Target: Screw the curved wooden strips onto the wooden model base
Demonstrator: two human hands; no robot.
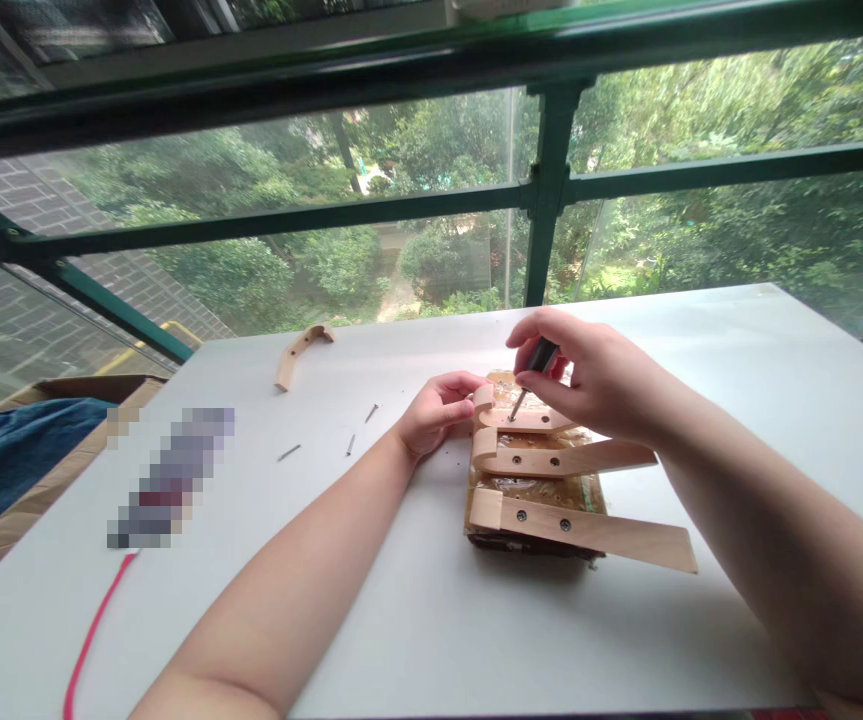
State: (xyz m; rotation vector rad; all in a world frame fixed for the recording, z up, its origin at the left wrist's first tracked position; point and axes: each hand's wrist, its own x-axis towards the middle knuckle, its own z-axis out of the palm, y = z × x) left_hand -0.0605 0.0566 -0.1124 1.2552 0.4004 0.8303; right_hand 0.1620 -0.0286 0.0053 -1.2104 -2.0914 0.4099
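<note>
My right hand point(570, 360) is closed around the dark handle of a screwdriver point(543, 355). The screwdriver slants down, and its tip meets a screw hole in the farthest wooden hook point(528, 421). My left hand point(442, 412) is closed at the curved end of that same hook, steadying it against a tape-wrapped brown block point(536, 490). Two more wooden hooks lie across the block: a middle hook point(536, 461) and a near hook point(611, 535), each with two screws or holes visible. Their straight ends stick out past the block's right side.
A loose wooden hook point(303, 350) lies at the table's far left. Screws, one point(289, 452) among them, are scattered left of my left hand. A pixelated object point(176, 470) with a red cord point(97, 625) rests on the white table point(371, 620). A cardboard box point(33, 500) stands beyond the left edge.
</note>
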